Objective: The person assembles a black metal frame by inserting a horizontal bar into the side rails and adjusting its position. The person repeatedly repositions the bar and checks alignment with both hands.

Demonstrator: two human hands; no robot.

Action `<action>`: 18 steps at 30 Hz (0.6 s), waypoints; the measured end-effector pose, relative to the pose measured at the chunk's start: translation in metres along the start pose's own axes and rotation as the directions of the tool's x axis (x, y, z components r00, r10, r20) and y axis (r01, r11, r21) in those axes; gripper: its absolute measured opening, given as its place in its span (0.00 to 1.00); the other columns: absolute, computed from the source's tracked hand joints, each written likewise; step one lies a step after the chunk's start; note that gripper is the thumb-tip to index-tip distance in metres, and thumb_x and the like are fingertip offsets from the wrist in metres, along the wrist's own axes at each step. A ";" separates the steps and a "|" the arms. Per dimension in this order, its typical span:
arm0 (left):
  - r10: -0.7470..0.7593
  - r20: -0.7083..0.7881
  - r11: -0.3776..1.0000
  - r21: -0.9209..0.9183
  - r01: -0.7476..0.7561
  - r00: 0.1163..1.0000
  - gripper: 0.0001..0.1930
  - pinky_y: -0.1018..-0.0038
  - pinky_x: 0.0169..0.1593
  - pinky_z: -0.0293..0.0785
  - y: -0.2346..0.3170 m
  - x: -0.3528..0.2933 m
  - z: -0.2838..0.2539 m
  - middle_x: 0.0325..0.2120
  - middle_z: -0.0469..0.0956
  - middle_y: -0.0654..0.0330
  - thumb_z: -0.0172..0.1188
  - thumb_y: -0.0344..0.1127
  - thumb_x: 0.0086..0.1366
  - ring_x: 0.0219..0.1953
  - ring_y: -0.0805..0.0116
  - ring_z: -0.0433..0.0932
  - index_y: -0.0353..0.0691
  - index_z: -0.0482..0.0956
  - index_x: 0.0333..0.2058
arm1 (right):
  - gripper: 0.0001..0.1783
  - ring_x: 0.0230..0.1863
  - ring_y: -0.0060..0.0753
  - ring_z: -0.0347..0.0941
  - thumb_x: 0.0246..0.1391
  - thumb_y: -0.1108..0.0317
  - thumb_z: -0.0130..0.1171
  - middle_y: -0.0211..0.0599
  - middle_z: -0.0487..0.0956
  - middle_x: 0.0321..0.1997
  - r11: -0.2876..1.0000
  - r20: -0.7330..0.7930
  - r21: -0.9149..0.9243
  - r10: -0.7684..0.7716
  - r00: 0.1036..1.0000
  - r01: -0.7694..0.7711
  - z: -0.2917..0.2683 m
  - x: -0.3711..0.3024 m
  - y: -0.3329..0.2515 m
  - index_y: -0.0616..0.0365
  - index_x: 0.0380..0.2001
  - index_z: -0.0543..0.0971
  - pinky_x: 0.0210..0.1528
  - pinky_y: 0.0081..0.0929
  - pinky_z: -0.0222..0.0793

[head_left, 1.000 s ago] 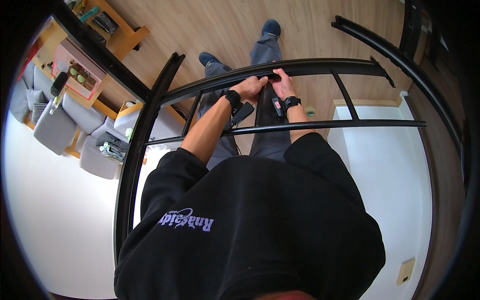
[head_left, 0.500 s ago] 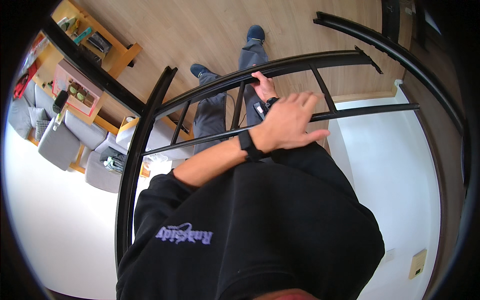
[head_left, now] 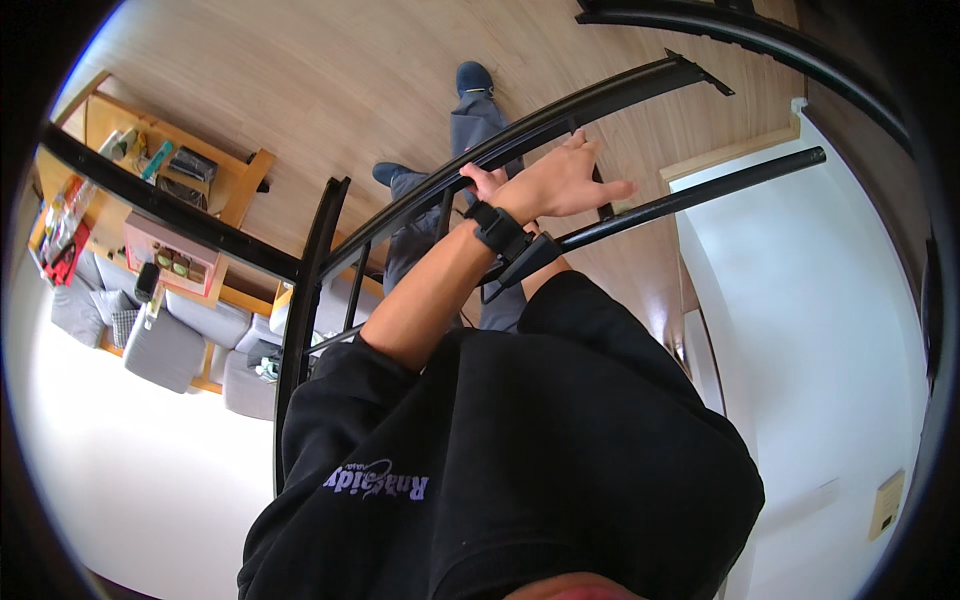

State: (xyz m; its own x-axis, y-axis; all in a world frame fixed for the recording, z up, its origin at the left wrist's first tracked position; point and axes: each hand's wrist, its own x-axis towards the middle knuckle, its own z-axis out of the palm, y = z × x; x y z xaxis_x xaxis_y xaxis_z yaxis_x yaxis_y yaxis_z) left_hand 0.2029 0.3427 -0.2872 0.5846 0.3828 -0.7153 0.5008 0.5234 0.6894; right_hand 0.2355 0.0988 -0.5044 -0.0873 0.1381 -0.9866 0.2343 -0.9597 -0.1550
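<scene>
A black metal frame (head_left: pixel 545 115) with two long rails and short crossbars spans in front of my body. My right hand (head_left: pixel 486 182) is partly hidden behind my left forearm. Its fingers close on the far rail. Stretched across it, my left hand (head_left: pixel 570 182) holds nothing, with thumb spread and fingers extended above the frame near a crossbar. Whether its fingertips touch the metal I cannot tell. A black band (head_left: pixel 500 230) circles my left wrist. By my right wrist sits a dark wedge-shaped device (head_left: pixel 527 265), partly covered.
At left, a black post (head_left: pixel 295 330) meets a long black beam (head_left: pixel 165 205). Beyond are a wooden table (head_left: pixel 225 150) with clutter and a grey sofa (head_left: pixel 165 350). A curved black beam (head_left: pixel 760 35) runs at upper right, beside a white wall (head_left: pixel 800 330).
The whole view has shifted, and the frame's right end now sits higher. Both hands have moved left relative to the frame, and my left hand has also moved farther from my body.
</scene>
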 end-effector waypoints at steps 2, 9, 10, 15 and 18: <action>0.008 -0.038 0.999 0.033 -0.007 0.999 0.49 0.60 0.69 0.66 0.001 0.003 0.002 0.70 0.61 0.28 0.59 0.65 0.63 0.64 0.33 0.73 0.19 0.69 0.63 | 0.31 0.50 0.38 0.77 0.58 0.44 0.69 0.39 0.82 0.46 0.994 -0.025 -0.103 0.019 1.000 -0.021 0.001 -0.002 0.000 0.57 0.54 0.80 0.54 0.40 0.74; 0.031 -0.001 0.998 0.045 -0.031 1.000 0.44 0.62 0.64 0.71 0.003 0.003 0.000 0.63 0.68 0.30 0.64 0.51 0.58 0.57 0.35 0.77 0.18 0.68 0.63 | 0.42 0.58 0.47 0.73 0.55 0.33 0.66 0.48 0.82 0.54 0.945 -0.065 -0.272 0.171 0.983 -0.182 -0.007 -0.059 -0.066 0.62 0.56 0.78 0.62 0.46 0.67; 0.026 0.008 0.999 0.041 -0.027 1.000 0.44 0.62 0.64 0.70 0.004 0.003 0.000 0.63 0.68 0.30 0.64 0.51 0.57 0.57 0.35 0.77 0.19 0.68 0.63 | 0.42 0.58 0.48 0.73 0.56 0.33 0.65 0.48 0.82 0.54 0.968 -0.035 -0.195 0.154 0.987 -0.158 -0.010 -0.066 -0.075 0.62 0.56 0.78 0.62 0.45 0.67; 0.050 -0.017 0.997 0.061 -0.049 0.999 0.46 0.61 0.63 0.70 0.006 0.004 -0.001 0.60 0.70 0.28 0.67 0.50 0.55 0.56 0.38 0.78 0.22 0.67 0.66 | 0.40 0.57 0.48 0.74 0.59 0.35 0.63 0.49 0.82 0.54 1.000 -0.049 0.019 0.017 0.999 -0.016 -0.012 -0.081 -0.092 0.64 0.55 0.78 0.61 0.45 0.69; 0.071 -0.023 0.994 -0.076 -0.073 0.997 0.50 0.65 0.64 0.73 0.007 0.007 0.000 0.65 0.61 0.15 0.69 0.52 0.52 0.56 0.29 0.79 0.23 0.66 0.68 | 0.39 0.58 0.45 0.73 0.58 0.41 0.65 0.47 0.80 0.57 0.998 0.046 0.065 -0.020 0.999 0.017 -0.015 -0.080 -0.088 0.64 0.58 0.74 0.62 0.43 0.69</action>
State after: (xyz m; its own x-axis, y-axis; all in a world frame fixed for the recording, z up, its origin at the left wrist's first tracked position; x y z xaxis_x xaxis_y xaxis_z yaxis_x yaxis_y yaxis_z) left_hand 0.2110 0.3491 -0.2872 0.6038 0.4365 -0.6670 0.4070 0.5507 0.7288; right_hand 0.2362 0.1758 -0.4130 -0.1365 0.1463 -0.9798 0.1697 -0.9710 -0.1686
